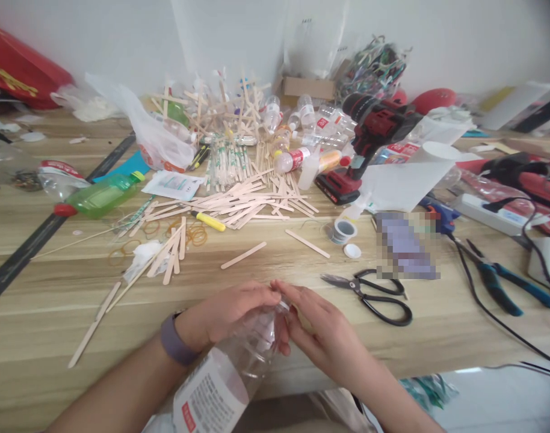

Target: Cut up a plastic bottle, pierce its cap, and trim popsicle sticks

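Observation:
A large clear plastic bottle [257, 355] with a white printed label lies tilted at the table's near edge, its neck pointing away from me. My left hand [239, 307], with a purple band at the wrist, curls over the bottle's shoulder and neck. Around the mouth of the bottle, the fingers of my right hand [313, 322] close in from the other side. Both sets of fingertips meet at the neck, so a cap there is mostly hidden. Black-handled scissors [369, 293] rest to the right of my right hand. Two single craft sticks [243, 255] lie just beyond my hands.
A pile of craft sticks [239, 201] and a yellow-handled tool [210, 221] lie mid-table. Behind stand a red cordless drill [369, 138] and several bottles. A green bottle [103, 195] lies left. Blue-handled pliers [505, 279], a power strip [494, 213] and cables occupy the right.

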`<state>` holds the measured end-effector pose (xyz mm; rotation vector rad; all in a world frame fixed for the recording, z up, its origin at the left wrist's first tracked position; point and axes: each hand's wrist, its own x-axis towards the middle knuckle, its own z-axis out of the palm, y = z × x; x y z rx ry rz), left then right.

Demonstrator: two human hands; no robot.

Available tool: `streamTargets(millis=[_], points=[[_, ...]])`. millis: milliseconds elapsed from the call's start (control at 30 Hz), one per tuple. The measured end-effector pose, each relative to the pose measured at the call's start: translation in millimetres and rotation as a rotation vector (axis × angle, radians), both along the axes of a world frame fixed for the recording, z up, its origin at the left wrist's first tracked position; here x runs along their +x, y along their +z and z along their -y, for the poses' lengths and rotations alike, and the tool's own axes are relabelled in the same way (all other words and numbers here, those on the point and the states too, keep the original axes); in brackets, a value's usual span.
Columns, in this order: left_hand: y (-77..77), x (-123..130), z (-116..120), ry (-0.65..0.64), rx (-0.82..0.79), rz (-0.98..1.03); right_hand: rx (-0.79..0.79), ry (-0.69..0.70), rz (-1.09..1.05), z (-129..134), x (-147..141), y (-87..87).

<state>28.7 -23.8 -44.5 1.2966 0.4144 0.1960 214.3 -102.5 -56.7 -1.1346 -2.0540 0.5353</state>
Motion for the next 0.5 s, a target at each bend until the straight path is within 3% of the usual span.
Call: streamTargets(millis=[133,300,500], points=[[-0.2,-0.6,-0.5,-0.034,-0.011,0.011,0.114,0.022,0.095,-2.9,4.7,-1.5],[0.4,4.8,2.0,0.032,-0.051,-0.001,0.215,0.010,0.165,-5.6,3.9,1.7],[-6.6,6.0,3.6,0.078,-0.252,0.009,0.228,0.006,0.203,-7.1,1.0,0.4]])
